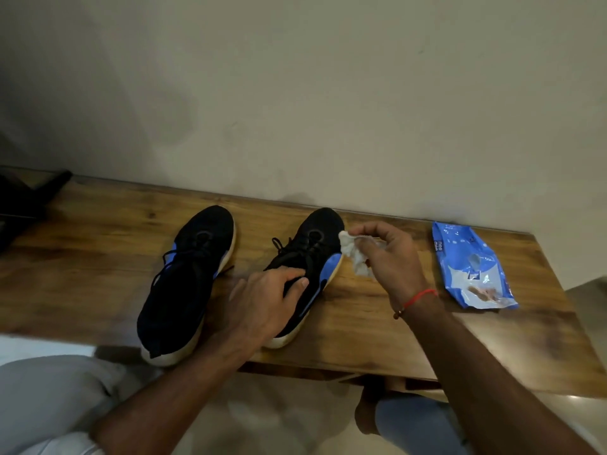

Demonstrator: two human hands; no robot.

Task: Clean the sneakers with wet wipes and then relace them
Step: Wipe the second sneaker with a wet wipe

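Two black sneakers with blue side panels and white soles stand on a wooden table (pixel 377 323), toes toward the wall. The left sneaker (pixel 187 284) stands alone, laces in. My left hand (pixel 262 303) grips the right sneaker (pixel 312 251) at its collar, thumb over the tongue. My right hand (pixel 391 257) pinches a crumpled white wet wipe (pixel 353 254) just beside that sneaker's toe area, at its right side.
A blue wet-wipe pack (pixel 473 270) lies on the table to the right. A dark object (pixel 23 205) sits at the table's far left end. The wall runs right behind the table. My knees show below the front edge.
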